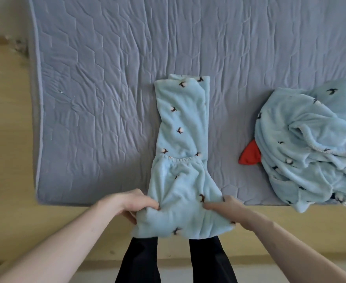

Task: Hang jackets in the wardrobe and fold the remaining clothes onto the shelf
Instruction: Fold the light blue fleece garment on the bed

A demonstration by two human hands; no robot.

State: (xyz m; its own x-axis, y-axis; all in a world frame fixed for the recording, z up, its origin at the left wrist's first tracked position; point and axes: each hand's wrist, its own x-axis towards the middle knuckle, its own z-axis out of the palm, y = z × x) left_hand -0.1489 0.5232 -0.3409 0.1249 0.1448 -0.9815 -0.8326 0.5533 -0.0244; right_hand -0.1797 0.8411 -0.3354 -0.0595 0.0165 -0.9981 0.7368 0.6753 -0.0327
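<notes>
At the near edge of the mattress [107, 99], toward six o'clock in the head view, I see the light blue fleece trousers [181, 152] laid lengthwise, legs running up to twelve o'clock and the near end hanging off the edge over the person's dark-clad legs [139, 260]. My left hand [134, 203] pinches the fabric at its seven o'clock corner, fingers curled into the pile; my right hand [227, 207] grips the five o'clock side the same way. Both hold cloth, neither is spread.

I judge the risk to lie in that overhang: the fleece looks soft and slippery, so if one grip lets go first, the near end could slide off toward the wooden floor [9, 160] and pull the stacked legs askew. An uneven lift would also skew the fold, since the elastic waistband [178, 160] already sits bunched midway.

At three o'clock a matching fleece heap [311, 144] lies crumpled, touching a red piece [249, 155] that pokes out from under it. I cannot tell what that red thing is, nor what garment the heap is. The heap is cut off by the right frame edge. Neither wardrobe nor shelf is in view, and my right fingertips are hidden in the folds.
</notes>
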